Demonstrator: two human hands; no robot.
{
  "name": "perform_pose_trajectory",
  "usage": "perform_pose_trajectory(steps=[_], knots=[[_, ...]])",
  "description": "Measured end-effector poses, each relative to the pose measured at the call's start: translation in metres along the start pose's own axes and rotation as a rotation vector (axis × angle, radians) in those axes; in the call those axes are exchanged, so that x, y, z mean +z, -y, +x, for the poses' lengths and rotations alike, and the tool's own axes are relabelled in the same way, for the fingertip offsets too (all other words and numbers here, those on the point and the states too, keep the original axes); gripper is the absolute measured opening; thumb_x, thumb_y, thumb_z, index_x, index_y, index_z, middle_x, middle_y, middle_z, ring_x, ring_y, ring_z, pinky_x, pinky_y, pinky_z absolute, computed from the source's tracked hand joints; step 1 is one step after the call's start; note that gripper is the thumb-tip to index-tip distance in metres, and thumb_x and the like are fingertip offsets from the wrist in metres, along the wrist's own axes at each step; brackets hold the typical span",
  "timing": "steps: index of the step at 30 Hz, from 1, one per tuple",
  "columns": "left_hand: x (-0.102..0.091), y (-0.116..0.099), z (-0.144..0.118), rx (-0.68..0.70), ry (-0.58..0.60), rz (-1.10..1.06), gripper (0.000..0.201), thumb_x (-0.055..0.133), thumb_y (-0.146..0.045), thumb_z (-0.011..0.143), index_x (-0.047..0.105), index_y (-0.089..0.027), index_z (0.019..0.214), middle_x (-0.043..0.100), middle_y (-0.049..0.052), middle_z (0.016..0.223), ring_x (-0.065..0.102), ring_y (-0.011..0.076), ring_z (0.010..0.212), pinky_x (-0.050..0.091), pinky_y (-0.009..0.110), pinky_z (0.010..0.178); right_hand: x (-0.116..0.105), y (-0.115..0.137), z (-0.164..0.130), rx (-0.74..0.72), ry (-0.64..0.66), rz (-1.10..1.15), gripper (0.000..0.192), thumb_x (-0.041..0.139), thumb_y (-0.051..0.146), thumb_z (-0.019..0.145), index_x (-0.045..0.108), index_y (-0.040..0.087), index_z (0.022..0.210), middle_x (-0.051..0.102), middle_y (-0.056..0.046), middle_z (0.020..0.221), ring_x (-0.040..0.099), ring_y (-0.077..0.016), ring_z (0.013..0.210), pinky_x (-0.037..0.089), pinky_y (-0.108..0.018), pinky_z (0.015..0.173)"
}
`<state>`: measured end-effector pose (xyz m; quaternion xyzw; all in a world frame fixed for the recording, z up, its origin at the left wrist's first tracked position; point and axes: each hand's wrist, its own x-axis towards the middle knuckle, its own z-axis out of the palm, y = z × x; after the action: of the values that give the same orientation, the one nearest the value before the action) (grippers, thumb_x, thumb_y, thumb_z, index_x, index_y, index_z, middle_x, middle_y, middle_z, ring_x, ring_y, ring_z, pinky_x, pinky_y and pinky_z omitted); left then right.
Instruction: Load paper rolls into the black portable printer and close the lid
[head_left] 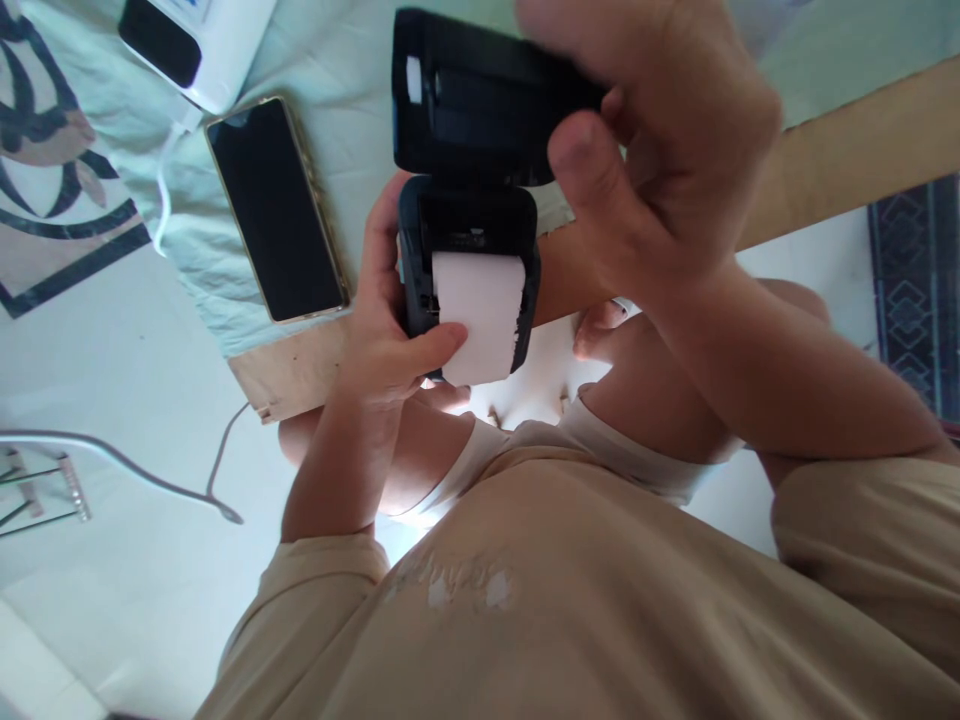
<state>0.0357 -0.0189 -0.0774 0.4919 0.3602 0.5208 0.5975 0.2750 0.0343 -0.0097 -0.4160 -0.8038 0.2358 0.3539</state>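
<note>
A small black portable receipt printer (530, 270) is held over the table's edge, its compartment exposed. White paper (491, 300) lies in the compartment and extends over the near edge. My left hand (390, 330) is wrapped round the printer's left side, with the thumb pressed on the paper. Raised beyond the body is the printer's black lid (487, 100), and a white label shows near its left end. My right hand (660, 150) grips the lid's right end between thumb and fingers; some of those fingers are hidden or blurred.
A phone with a dark screen (274, 210) lies on the pale green cloth (330, 70), left of the printer. Beyond it is a white device with a black panel (217, 50) and a white cable (163, 190). A bare wooden edge (847, 160) borders the table; my knees are below.
</note>
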Motion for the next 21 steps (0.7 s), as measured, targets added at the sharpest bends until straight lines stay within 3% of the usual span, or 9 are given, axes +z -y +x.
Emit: perform_pose_trajectory(steps=[3, 7, 10, 14, 17, 21], knots=[[-0.005, 0.009, 0.001, 0.045, 0.032, -0.013, 0.099, 0.103, -0.045, 0.066, 0.062, -0.046, 0.157, 0.07, 0.001, 0.157, 0.072, 0.0341, 0.138, 0.066, 0.047, 0.109, -0.001, -0.009, -0.004, -0.232, -0.179, 0.046, 0.05, 0.052, 0.049, 0.114, 0.078, 0.018, 0.144, 0.075, -0.007, 0.128, 0.072, -0.0172, 0.123, 0.061, -0.034, 0.113], [-0.002, 0.012, 0.001, -0.004, -0.026, -0.058, 0.11, 0.106, -0.051, 0.06, 0.058, -0.039, 0.159, 0.071, 0.007, 0.153, 0.071, 0.0404, 0.142, 0.068, 0.053, 0.11, 0.0, -0.012, -0.008, -0.305, -0.035, 0.196, 0.039, 0.059, 0.033, 0.111, 0.079, 0.015, 0.14, 0.073, -0.011, 0.137, 0.073, -0.0152, 0.131, 0.063, -0.032, 0.112], [0.002, 0.007, -0.001, -0.078, -0.047, -0.065, 0.114, 0.106, -0.052, 0.062, 0.054, -0.036, 0.162, 0.067, 0.011, 0.159, 0.067, 0.0447, 0.147, 0.07, 0.053, 0.105, 0.005, -0.01, -0.012, -0.353, 0.074, 0.221, 0.035, 0.06, 0.033, 0.111, 0.081, 0.021, 0.136, 0.068, -0.009, 0.152, 0.067, -0.0164, 0.148, 0.061, -0.034, 0.118], [0.0, 0.006, -0.001, -0.055, 0.017, -0.088, 0.104, 0.101, -0.041, 0.067, 0.056, -0.042, 0.16, 0.064, 0.007, 0.165, 0.069, 0.0432, 0.146, 0.072, 0.05, 0.097, 0.007, -0.01, -0.014, -0.35, 0.159, 0.174, 0.038, 0.051, 0.041, 0.113, 0.08, 0.031, 0.137, 0.064, -0.003, 0.161, 0.061, -0.0164, 0.156, 0.057, -0.041, 0.129], [-0.004, 0.009, 0.001, -0.036, 0.021, -0.081, 0.107, 0.104, -0.044, 0.06, 0.06, -0.045, 0.157, 0.068, 0.006, 0.159, 0.07, 0.0439, 0.144, 0.073, 0.049, 0.094, 0.005, -0.01, -0.014, -0.324, 0.214, 0.179, 0.04, 0.05, 0.041, 0.113, 0.081, 0.031, 0.136, 0.062, -0.005, 0.164, 0.059, -0.0162, 0.157, 0.057, -0.041, 0.13], [-0.005, 0.011, 0.003, -0.051, 0.016, -0.108, 0.119, 0.11, -0.053, 0.047, 0.061, -0.049, 0.155, 0.065, 0.004, 0.162, 0.062, 0.0464, 0.153, 0.068, 0.056, 0.108, 0.004, -0.01, -0.013, -0.275, 0.252, 0.218, 0.042, 0.046, 0.033, 0.114, 0.081, 0.023, 0.135, 0.061, -0.01, 0.164, 0.059, -0.0159, 0.156, 0.057, -0.04, 0.129]])
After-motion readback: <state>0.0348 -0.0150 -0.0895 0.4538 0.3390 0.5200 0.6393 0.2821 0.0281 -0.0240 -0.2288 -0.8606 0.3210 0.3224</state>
